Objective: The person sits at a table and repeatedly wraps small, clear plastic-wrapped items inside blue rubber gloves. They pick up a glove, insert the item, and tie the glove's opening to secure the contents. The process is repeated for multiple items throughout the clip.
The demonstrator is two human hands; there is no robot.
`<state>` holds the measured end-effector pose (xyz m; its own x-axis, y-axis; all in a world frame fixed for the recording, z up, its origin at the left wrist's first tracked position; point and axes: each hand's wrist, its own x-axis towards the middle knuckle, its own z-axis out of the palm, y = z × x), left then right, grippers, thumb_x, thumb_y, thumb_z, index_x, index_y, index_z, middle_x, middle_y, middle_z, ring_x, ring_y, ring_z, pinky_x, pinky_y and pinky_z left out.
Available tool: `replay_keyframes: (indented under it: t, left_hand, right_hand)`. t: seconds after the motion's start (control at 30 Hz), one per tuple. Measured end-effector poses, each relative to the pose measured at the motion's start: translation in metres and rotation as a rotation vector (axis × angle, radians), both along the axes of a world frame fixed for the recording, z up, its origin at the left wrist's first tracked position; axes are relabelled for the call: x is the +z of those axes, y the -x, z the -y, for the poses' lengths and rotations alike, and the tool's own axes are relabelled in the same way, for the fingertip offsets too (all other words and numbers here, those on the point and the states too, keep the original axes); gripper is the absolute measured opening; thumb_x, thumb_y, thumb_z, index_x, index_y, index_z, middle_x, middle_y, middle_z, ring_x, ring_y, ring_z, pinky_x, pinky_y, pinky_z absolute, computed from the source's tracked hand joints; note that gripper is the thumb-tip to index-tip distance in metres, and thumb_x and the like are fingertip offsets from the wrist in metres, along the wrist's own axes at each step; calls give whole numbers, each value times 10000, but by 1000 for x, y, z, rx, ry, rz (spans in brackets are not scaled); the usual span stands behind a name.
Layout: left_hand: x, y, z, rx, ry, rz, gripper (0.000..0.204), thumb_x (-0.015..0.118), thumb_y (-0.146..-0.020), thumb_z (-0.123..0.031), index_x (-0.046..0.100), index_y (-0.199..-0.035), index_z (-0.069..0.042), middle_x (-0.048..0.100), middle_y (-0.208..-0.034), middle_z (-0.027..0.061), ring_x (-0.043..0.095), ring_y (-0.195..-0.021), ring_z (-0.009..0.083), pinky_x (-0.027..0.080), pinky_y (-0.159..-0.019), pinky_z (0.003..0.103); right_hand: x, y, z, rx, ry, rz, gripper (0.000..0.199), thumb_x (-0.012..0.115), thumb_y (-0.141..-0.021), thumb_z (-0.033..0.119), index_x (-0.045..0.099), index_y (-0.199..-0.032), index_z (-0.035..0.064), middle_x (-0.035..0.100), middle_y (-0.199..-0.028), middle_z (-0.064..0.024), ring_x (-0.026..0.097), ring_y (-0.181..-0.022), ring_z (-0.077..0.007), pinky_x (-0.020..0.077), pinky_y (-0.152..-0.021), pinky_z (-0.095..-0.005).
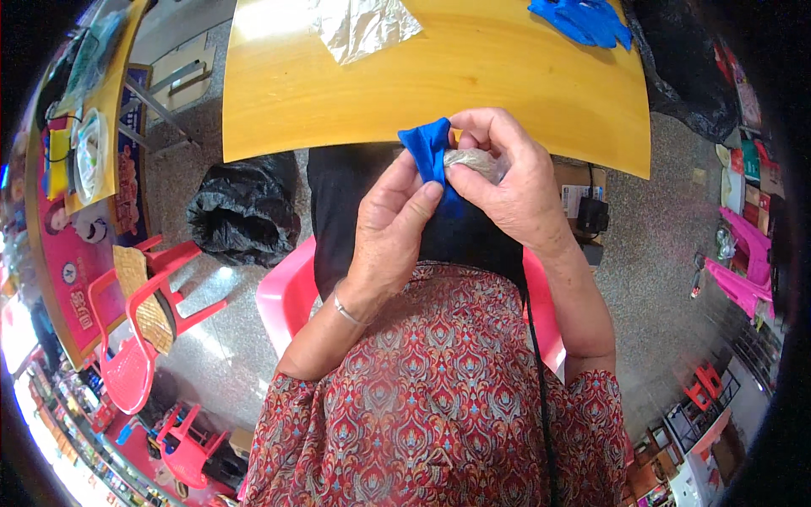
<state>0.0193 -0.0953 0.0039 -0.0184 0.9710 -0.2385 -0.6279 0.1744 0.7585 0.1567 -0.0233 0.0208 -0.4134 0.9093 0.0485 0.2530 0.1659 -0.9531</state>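
Observation:
A small bright blue piece of cloth (429,145) is pinched between my two hands, above my lap at the table's near edge. My left hand (395,211) grips its lower left side between thumb and fingers. My right hand (515,182) has its fingers curled behind the cloth's right edge. Under its thumb is a pale grey-beige bundle of strands (473,160), pressed against the cloth. Whether the bundle goes inside the blue piece is hidden by the fingers. More blue cloth pieces (583,21) lie in a pile at the table's far right.
The yellow table (439,93) bears a crinkled silvery sheet (367,27). A black plastic bag (245,209) stands on the floor at left, beside a red plastic chair (135,338). Another black bag (688,76) hangs by the table's right side. Under the table at right is a cardboard box (570,179).

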Motion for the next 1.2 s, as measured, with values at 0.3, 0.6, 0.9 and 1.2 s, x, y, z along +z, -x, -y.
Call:
replay_keyframes:
  t: [0.3, 0.6, 0.9, 1.2]
  left_hand:
    - [5, 0, -9, 116, -68, -152, 638, 544, -885, 61, 249, -1447, -5, 436, -1379, 121, 451, -1251, 196, 372, -1048, 328]
    - [-12, 8, -6, 40, 150, -46, 456, 632, -881, -40, 477, -1307, 4, 555, -1226, 78, 511, -1141, 154, 405, -993, 291]
    - [-16, 1, -6, 237, -153, -540, 326, 626, -870, 20, 546, -1186, 20, 575, -1196, 109, 582, -1022, 140, 466, -916, 281]
    - [-5, 18, -28, 175, -197, -962, 51, 671, -846, -17, 644, -885, 2, 641, -875, 54, 590, -831, 84, 479, -743, 219]
  right_hand:
    - [-1, 4, -12, 87, -207, -10, 301, 692, -733, 24, 668, -1034, 24, 583, -898, -91, 621, -871, -204, 496, -780, -298]
    - [-17, 11, -7, -65, 127, -168, 140, 727, -741, 34, 620, -822, -4, 631, -732, -57, 619, -684, -143, 507, -661, -292]
    - [-18, 10, -7, -117, 45, -90, 215, 763, -751, 163, 594, -744, 30, 618, -678, -8, 567, -658, -54, 467, -588, -255]
    - [-17, 5, -13, -63, 480, -412, 135, 742, -776, 118, 625, -786, 52, 600, -726, 24, 533, -655, -32, 435, -586, -199]
